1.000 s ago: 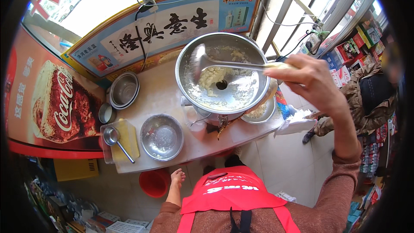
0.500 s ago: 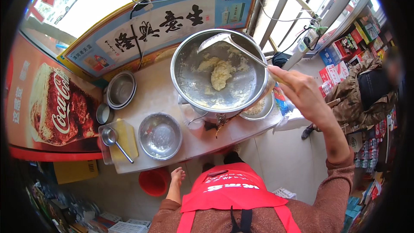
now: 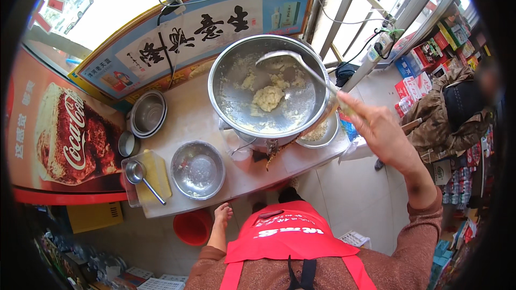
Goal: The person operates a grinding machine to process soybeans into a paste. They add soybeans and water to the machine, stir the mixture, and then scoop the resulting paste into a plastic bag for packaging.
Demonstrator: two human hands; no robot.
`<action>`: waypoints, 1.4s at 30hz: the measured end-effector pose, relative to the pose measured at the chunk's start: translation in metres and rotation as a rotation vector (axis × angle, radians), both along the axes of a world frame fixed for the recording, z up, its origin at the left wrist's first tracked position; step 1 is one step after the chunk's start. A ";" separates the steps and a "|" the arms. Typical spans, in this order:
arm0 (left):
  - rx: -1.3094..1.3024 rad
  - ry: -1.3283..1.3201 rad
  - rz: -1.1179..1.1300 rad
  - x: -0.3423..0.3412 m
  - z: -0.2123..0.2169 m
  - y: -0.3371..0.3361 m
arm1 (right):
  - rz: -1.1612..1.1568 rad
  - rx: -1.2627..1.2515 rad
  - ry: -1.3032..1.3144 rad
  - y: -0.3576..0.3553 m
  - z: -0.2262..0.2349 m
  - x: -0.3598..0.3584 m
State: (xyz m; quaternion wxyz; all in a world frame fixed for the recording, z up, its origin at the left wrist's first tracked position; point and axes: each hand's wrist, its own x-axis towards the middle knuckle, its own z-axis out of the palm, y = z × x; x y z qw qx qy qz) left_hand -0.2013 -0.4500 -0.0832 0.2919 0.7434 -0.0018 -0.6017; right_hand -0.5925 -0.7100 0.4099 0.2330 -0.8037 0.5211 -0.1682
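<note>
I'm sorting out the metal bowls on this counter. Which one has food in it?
The large pan at the counter's right end, holding pale lumps and the ladle gripped by the right hand. The bowl nearer the person looks empty.

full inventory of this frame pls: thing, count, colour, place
wok: 1, steel, counter back right, yellowish clumps of food inside
ladle: 1, steel, bowl over the wok's far side, handle to right hand
empty bowl: 1, steel, counter front centre
stacked bowls: 1 stack, steel, counter left
small cup: 1, steel, left edge
tray: 1, clear with yellow pad, front left, small scoop on it
dish: 1, steel, under wok's right rim
bucket: 1, red, floor below counter
apron: 1, red, on the person
left hand: low, near counter edge, empty
right hand: gripping ladle handle
</note>
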 end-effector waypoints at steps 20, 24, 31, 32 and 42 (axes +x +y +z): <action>0.059 -0.009 0.039 -0.007 0.001 0.015 | 0.246 -0.146 0.269 -0.010 0.054 -0.016; 0.045 -0.009 0.006 -0.017 0.012 0.004 | 0.208 -0.080 0.104 -0.027 0.037 -0.026; 0.039 -0.006 0.055 -0.030 0.019 -0.007 | 0.479 -0.428 0.147 -0.061 0.004 -0.012; 0.039 -0.004 0.056 -0.031 0.019 -0.008 | 0.500 -0.475 0.154 -0.066 0.002 -0.012; 0.028 -0.002 0.057 -0.040 0.010 -0.006 | 0.350 -0.435 0.210 -0.063 0.009 -0.033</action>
